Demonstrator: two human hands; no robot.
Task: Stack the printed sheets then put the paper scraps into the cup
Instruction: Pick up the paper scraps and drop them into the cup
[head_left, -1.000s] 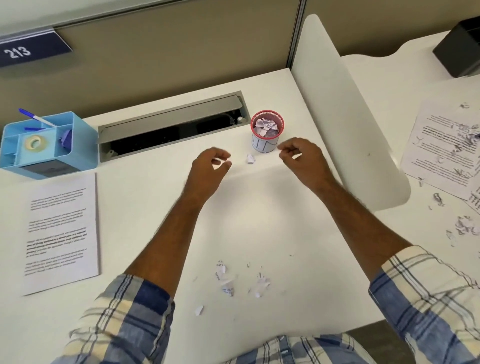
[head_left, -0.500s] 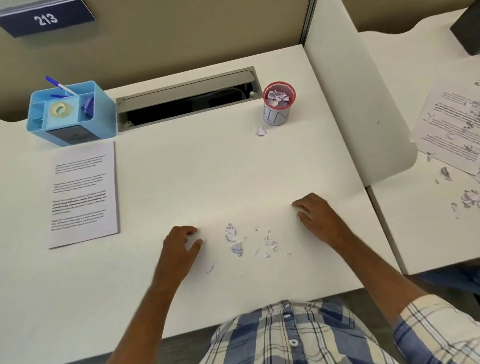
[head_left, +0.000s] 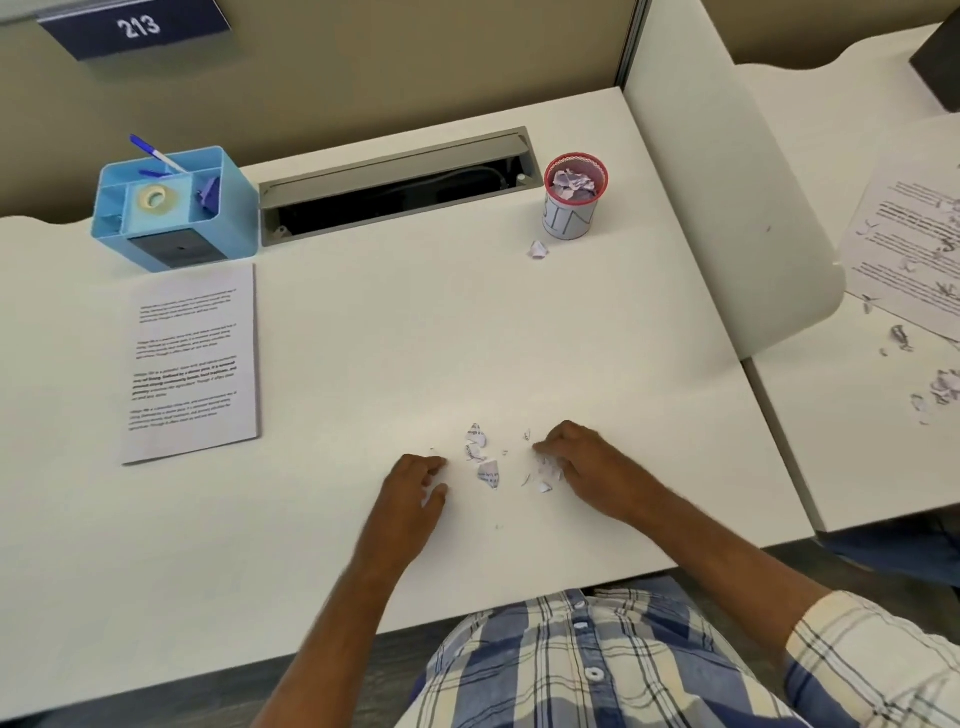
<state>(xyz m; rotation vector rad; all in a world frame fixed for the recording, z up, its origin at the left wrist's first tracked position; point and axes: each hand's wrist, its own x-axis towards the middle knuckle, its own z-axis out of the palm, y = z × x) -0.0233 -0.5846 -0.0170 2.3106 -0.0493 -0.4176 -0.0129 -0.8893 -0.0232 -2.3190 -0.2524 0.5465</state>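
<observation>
Printed sheets (head_left: 192, 364) lie stacked flat on the left of the white desk (head_left: 363, 322), long axis running from near edge toward the partition, text lines crosswise; just in front of the blue organiser (head_left: 174, 208). Cup (head_left: 574, 197) stands upright at the far right beside the cable slot (head_left: 395, 182), crumpled paper showing inside; one scrap (head_left: 537, 249) lies just in front of it. Remaining paper scraps (head_left: 485, 460) are scattered near the front edge, between both hands. Left hand (head_left: 415, 486) rests on the desk, fingers curled, a white scrap apparently beneath them; right hand (head_left: 576, 457) has fingers curled over scraps; whether either hand actually grips paper cannot be told.
</observation>
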